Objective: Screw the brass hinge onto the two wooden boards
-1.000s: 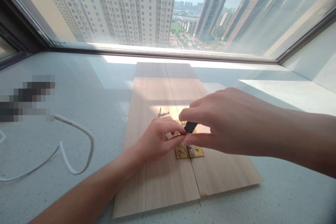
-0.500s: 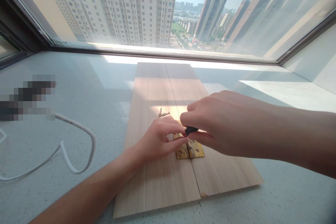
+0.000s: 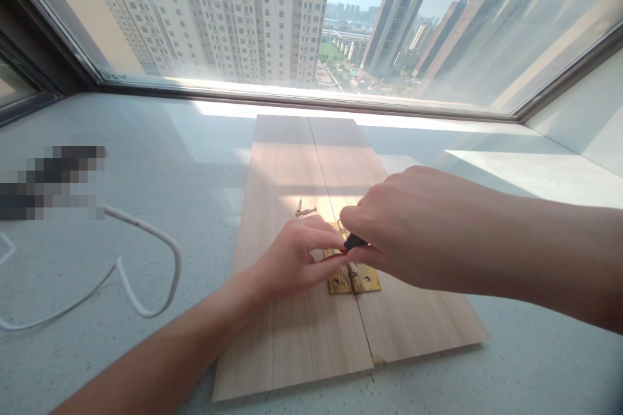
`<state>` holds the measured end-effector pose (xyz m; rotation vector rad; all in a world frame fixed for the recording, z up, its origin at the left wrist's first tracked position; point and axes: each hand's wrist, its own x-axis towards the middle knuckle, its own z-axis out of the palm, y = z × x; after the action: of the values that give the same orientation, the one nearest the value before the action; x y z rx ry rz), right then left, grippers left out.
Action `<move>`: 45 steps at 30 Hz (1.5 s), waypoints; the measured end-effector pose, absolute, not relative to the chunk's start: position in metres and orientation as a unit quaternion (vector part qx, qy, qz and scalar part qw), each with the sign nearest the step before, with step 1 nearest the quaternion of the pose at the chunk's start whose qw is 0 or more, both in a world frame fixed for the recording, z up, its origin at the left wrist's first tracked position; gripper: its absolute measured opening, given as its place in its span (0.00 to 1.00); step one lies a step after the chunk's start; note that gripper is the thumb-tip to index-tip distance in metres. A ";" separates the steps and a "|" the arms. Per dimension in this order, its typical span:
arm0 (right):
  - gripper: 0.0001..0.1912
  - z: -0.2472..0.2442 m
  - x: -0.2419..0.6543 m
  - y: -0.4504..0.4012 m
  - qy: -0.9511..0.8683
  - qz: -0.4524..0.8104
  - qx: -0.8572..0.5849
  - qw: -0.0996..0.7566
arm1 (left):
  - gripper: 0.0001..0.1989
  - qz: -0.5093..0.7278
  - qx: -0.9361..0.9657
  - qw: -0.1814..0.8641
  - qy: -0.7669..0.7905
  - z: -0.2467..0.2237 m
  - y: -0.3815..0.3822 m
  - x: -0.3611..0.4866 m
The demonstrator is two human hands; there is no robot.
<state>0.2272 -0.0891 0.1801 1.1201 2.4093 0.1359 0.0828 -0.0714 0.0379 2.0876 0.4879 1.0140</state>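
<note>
Two pale wooden boards, a left one [image 3: 292, 337] and a right one [image 3: 418, 324], lie side by side. A brass hinge [image 3: 366, 277] spans their seam, partly covered by my hands. My right hand [image 3: 394, 227] is closed around a black handle [image 3: 354, 242] over the hinge; the tool's tip is hidden. My left hand [image 3: 302, 253] rests at the hinge's left side, its thumb and forefinger reaching to the lower end of the handle. Whatever those fingertips pinch is too small to make out. A few screws [image 3: 305, 211] lie on the left board beyond my left hand.
A white cable [image 3: 178, 259] curls over the speckled white sill [image 3: 204, 207] at the left, beside a blurred dark object [image 3: 63, 172]. Behind the boards runs the window frame [image 3: 292, 104]; a white wall stands at the right.
My right hand's fingers have turned slightly on the black handle, showing more of the hinge's far end. My left hand keeps its place at the hinge. The view has shifted a little.
</note>
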 end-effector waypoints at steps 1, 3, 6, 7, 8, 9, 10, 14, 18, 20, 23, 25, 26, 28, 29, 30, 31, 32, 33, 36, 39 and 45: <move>0.11 0.180 0.226 -0.089 0.879 0.056 0.408 0.241 | 0.08 0.402 0.813 0.374 0.194 0.038 -0.071 0.083; 0.14 0.180 0.225 -0.090 0.876 0.070 0.409 0.244 | 0.10 0.404 0.814 0.369 0.196 0.038 -0.071 0.083; 0.07 0.178 0.230 -0.092 0.889 0.058 0.405 0.205 | 0.11 0.400 0.821 0.358 0.193 0.036 -0.069 0.083; 0.03 0.177 0.232 -0.092 0.899 0.045 0.395 0.185 | 0.10 0.400 0.823 0.356 0.191 0.035 -0.069 0.083; 0.05 0.177 0.235 -0.093 0.907 0.033 0.383 0.171 | 0.09 0.401 0.824 0.355 0.185 0.035 -0.068 0.082; 0.08 0.177 0.236 -0.094 0.912 0.025 0.374 0.167 | 0.08 0.400 0.826 0.355 0.177 0.034 -0.067 0.082; 0.09 0.177 0.237 -0.095 0.913 0.024 0.369 0.174 | 0.08 0.397 0.830 0.354 0.168 0.034 -0.067 0.082; 0.11 0.178 0.231 -0.100 0.896 0.043 0.373 0.238 | 0.12 0.377 0.854 0.328 0.142 0.033 -0.068 0.081; 0.12 0.178 0.222 -0.102 0.879 0.041 0.388 0.274 | 0.09 0.394 0.847 0.323 0.152 0.035 -0.070 0.082; 0.09 0.178 0.221 -0.102 0.883 0.050 0.401 0.240 | 0.07 0.422 0.831 0.322 0.167 0.036 -0.070 0.082; 0.06 0.177 0.224 -0.101 0.887 0.027 0.409 0.213 | 0.06 0.440 0.820 0.319 0.178 0.036 -0.070 0.083; 0.08 0.176 0.226 -0.100 0.883 0.014 0.410 0.227 | 0.06 0.431 0.818 0.337 0.179 0.035 -0.070 0.083; 0.08 0.176 0.226 -0.099 0.880 0.015 0.412 0.235 | 0.06 0.423 0.817 0.350 0.174 0.035 -0.070 0.083; 0.09 0.176 0.223 -0.098 0.875 0.019 0.419 0.242 | 0.07 0.413 0.816 0.370 0.165 0.035 -0.071 0.082; 0.09 0.176 0.221 -0.097 0.872 0.019 0.422 0.247 | 0.06 0.414 0.815 0.372 0.163 0.035 -0.071 0.081; 0.10 0.176 0.219 -0.096 0.869 0.018 0.424 0.254 | 0.06 0.417 0.813 0.372 0.165 0.034 -0.072 0.080; 0.11 0.176 0.217 -0.095 0.867 0.019 0.425 0.261 | 0.06 0.421 0.810 0.370 0.171 0.034 -0.072 0.080; 0.11 0.176 0.215 -0.095 0.866 0.024 0.423 0.266 | 0.06 0.424 0.808 0.367 0.179 0.034 -0.072 0.079; 0.11 0.176 0.213 -0.094 0.867 0.030 0.419 0.268 | 0.07 0.427 0.806 0.364 0.188 0.034 -0.073 0.078; 0.05 0.177 0.211 -0.095 0.878 0.049 0.407 0.248 | 0.09 0.436 0.808 0.345 0.195 0.033 -0.073 0.077; 0.07 0.179 0.212 -0.097 0.883 0.041 0.388 0.261 | 0.10 0.436 0.814 0.339 0.179 0.031 -0.072 0.079; 0.14 0.174 0.211 -0.100 0.890 0.036 0.364 0.271 | 0.11 0.397 0.819 0.380 0.163 0.034 -0.072 0.077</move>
<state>0.2114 -0.0998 0.1745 0.9799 2.3980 0.0963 0.0772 -0.0718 0.0338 2.0927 0.4160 1.0150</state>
